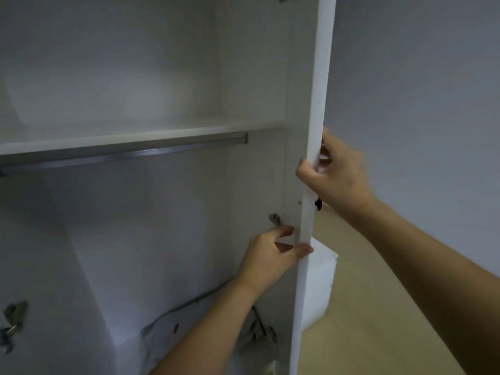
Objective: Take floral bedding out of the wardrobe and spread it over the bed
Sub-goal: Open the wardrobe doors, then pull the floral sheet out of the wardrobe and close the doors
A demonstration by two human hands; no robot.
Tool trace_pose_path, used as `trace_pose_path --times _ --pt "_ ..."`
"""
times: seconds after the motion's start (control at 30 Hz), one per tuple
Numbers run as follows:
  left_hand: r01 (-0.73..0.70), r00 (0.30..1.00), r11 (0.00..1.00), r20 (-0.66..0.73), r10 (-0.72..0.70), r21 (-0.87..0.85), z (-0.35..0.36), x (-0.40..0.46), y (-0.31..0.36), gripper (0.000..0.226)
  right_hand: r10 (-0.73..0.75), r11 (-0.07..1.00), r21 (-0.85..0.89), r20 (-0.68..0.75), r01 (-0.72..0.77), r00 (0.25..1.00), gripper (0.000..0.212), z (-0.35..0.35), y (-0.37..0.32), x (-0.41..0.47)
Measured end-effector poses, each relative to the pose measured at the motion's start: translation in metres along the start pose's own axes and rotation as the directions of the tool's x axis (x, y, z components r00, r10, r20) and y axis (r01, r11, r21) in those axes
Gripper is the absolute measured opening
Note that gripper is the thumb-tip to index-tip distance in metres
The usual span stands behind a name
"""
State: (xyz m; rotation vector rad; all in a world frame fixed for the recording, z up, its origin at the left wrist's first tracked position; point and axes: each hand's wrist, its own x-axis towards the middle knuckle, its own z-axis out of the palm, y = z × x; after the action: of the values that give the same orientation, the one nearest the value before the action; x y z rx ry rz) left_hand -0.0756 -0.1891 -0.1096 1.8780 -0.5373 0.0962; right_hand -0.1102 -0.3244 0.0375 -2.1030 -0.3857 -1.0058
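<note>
I stand at the open wardrobe [140,98], and its door [315,109] serves as the reference for all positions. The door is seen edge-on, running from the top of the view to the bottom.

My right hand [336,174] grips the door edge above the midpoint of its visible length. Its fingers [304,169] are curled round the edge onto the inner face, and the palm sits on the outer side.

My left hand [270,257] holds the same edge lower down. The thumb lies across the edge and the other fingers are bent against the inner face, just beside a metal hinge [275,219].

To the left of the door, inside the wardrobe, a white shelf [135,138] runs across with a metal hanging rail [121,155] directly beneath it.

To the right of the door, a white block [320,280] stands on the wooden floor [378,307].

The floral bedding cannot be made out in this view.
</note>
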Motion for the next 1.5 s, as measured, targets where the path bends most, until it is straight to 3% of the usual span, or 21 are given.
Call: trace_pose_path --times 0.13,0.3,0.53,0.7,0.77,0.83,0.97,1.13,1.33,1.5 --pt "-0.047 0.993 0.997 0.115 0.04 0.065 0.046 0.028 0.017 0.1 0.042 0.99 -0.131 -0.117 -0.058 0.992 0.012 -0.041 0.034 -0.005" --pt "-0.081 0.992 0.964 0.109 0.055 0.254 0.116 0.066 0.042 0.133 0.005 0.955 -0.291 -0.207 -0.066 0.978 0.021 -0.09 0.082 -0.008" --pt "-0.051 0.997 0.95 -0.037 0.065 0.307 0.199 0.097 0.06 0.13 0.091 0.912 -0.375 -0.217 -0.169 0.972 0.036 -0.131 0.131 0.004" --pt "-0.075 0.992 0.905 -0.058 0.109 0.419 0.218 0.108 0.054 0.126 0.18 0.881 -0.39 -0.25 -0.269 0.951 0.049 -0.127 0.141 0.007" --pt "-0.106 0.99 0.921 -0.042 0.131 0.375 0.214 0.107 0.049 0.126 0.079 0.856 -0.47 -0.294 -0.216 0.953 0.056 -0.119 0.138 0.003" --pt "-0.16 0.986 0.937 -0.001 0.169 0.309 0.203 0.108 0.04 0.122 -0.111 0.793 -0.602 -0.288 -0.09 0.951 0.062 -0.108 0.134 -0.004" --pt "-0.224 0.974 0.864 0.068 0.217 0.45 0.145 0.106 -0.016 0.093 -0.328 0.744 -0.649 -0.147 0.159 0.933 0.061 -0.061 0.131 -0.017" --pt "0.031 0.997 0.821 -0.076 0.014 0.57 0.03 0.076 -0.118 0.08 -0.275 0.862 -0.424 0.072 0.279 0.959 0.054 0.052 0.133 -0.024" --pt "0.338 0.939 0.726 -0.264 -0.219 0.599 -0.09 0.017 -0.212 0.071 -0.072 0.979 -0.156 0.336 0.131 0.939 0.055 0.214 0.124 -0.053" --pt "0.561 0.827 0.607 -0.35 -0.44 0.563 -0.164 -0.024 -0.297 0.071 0.016 0.998 -0.059 0.655 0.031 0.755 0.055 0.348 0.131 -0.079"
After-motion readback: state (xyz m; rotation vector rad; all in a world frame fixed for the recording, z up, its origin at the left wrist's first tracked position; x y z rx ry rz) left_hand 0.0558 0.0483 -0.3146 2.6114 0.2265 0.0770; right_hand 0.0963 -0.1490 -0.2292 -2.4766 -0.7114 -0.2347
